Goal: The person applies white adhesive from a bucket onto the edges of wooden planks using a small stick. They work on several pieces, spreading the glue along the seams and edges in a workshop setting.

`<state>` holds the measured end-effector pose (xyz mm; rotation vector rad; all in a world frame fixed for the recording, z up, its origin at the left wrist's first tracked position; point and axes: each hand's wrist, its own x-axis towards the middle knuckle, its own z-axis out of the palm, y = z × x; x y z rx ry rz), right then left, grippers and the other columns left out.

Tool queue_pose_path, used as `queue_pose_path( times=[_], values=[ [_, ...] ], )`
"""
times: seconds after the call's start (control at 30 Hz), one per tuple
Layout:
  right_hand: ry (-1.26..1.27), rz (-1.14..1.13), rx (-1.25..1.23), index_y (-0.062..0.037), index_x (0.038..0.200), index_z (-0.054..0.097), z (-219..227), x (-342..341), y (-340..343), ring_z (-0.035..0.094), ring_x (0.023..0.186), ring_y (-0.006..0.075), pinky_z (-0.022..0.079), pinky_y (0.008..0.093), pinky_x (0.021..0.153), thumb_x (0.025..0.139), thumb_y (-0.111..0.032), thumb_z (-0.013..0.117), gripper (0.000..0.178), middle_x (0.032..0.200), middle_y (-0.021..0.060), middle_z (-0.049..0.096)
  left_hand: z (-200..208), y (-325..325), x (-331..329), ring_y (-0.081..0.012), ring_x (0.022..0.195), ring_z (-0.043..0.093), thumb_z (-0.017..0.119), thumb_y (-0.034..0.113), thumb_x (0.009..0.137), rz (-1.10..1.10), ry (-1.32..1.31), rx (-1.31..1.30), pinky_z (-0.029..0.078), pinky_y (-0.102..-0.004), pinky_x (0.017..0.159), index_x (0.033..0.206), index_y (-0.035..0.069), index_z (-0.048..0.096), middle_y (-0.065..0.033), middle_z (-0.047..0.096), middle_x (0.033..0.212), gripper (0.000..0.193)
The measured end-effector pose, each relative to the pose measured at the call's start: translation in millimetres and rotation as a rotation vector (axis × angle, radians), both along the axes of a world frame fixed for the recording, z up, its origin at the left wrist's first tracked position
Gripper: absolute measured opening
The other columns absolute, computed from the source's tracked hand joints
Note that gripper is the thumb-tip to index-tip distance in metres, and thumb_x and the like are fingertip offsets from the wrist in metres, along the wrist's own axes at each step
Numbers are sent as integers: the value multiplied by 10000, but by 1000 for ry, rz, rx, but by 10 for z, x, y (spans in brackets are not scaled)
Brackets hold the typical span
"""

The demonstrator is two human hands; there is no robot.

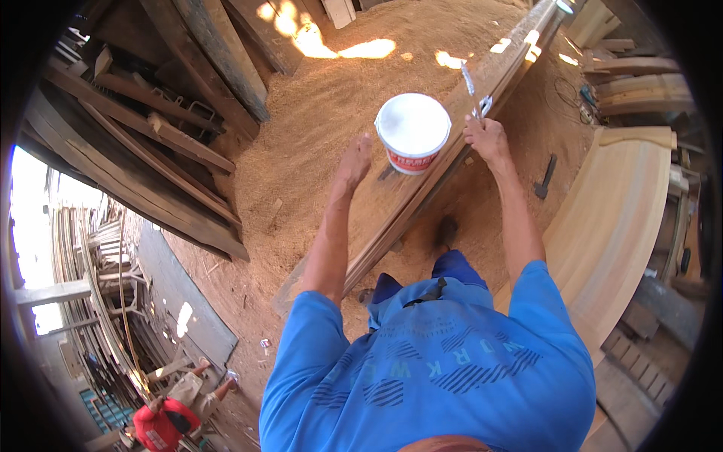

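A white plastic bucket [413,126] with a red printed band stands on a long wooden beam [392,218] that runs away to the upper right. Whether its white top is a lid or its contents, I cannot tell. My right hand [488,140], right of the bucket, is closed on a thin stick [468,79] whose far end is coated whitish. Beside those fingers shows a small pale loop-shaped piece [486,104], too small to name. Just left of the bucket and apart from it, my left hand [356,160] has its fingers curled; their inner side is hidden.
Sawdust [301,120] covers the ground. A hammer-like tool [545,177] lies right of the beam, near a wide pale board [602,226]. Dark planks [143,173] are stacked at the left. A person in red [162,426] is at the lower left.
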<state>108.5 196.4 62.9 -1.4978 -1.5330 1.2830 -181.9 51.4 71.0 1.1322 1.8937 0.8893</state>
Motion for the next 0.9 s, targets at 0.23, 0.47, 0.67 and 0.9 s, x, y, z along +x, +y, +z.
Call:
queue_pose_path(
  times=[0.23,0.47,0.67,0.9],
  values=[
    [-229,294,-186,-35,747,643,-780,-481,1128,488,541,88,361,283,469,981,-437,650,465,614,4,534,-224,162,622,-339,1224,596,370,318,1082,289,-383,15,556,-433,948,1531,-24,291,-244,505,1421,569],
    [42,254,-40,9,841,646,-165,-894,1063,553,591,109,421,306,512,967,-369,669,399,716,54,639,-354,176,669,-263,1118,629,453,319,1072,508,-445,102,559,-391,895,1586,8,155,-246,557,1330,670],
    [281,676,-232,-51,900,611,385,-1246,852,493,592,83,424,284,546,969,-355,665,316,714,0,564,-403,-59,661,-382,1253,584,494,396,1040,415,-137,57,483,-446,1040,1570,4,212,-319,527,1392,716],
    [314,724,318,-53,1179,652,361,-1336,1030,559,700,82,416,208,532,954,-190,625,265,995,26,661,-75,-799,1092,-437,1162,615,698,471,859,-38,422,-461,464,-515,1011,1500,39,367,-278,627,1264,841]
  ],
)
